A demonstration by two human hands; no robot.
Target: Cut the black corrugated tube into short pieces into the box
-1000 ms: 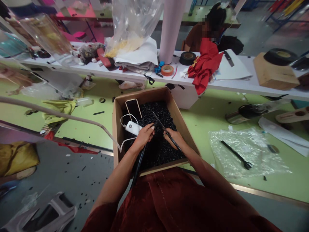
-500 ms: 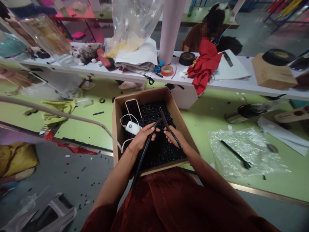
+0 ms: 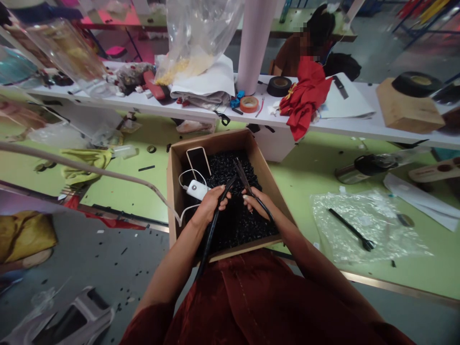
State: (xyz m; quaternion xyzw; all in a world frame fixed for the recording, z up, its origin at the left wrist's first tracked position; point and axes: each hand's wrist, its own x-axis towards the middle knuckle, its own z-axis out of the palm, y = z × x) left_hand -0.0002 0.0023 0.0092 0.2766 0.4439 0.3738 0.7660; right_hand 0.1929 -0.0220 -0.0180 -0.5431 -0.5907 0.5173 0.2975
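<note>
An open cardboard box point(image 3: 175, 191) in front of me is filled with small black cut pieces point(image 3: 237, 225). My left hand point(image 3: 210, 203) is closed around a black ribbed tube point(image 3: 210, 239) that runs down past my lap; its free end points up toward the scissors. My right hand point(image 3: 257, 201) grips black scissors point(image 3: 243, 176), blades open above the pieces, close to the tube's tip. A phone point(image 3: 199, 160) and a white power bank point(image 3: 196, 189) with a white cable lie in the box's left corner.
A plastic sheet point(image 3: 362, 227) with a black fork-like tool point(image 3: 352, 231) lies on the green table to the right. A white shelf point(image 3: 359, 125) behind holds tape rolls, red cloth point(image 3: 304, 98), a wooden block and bags. Another person sits beyond it.
Both hands rose slightly from the black pieces. The tube's end swung up toward the scissors, and the scissors tilted more upright with the blades spread.
</note>
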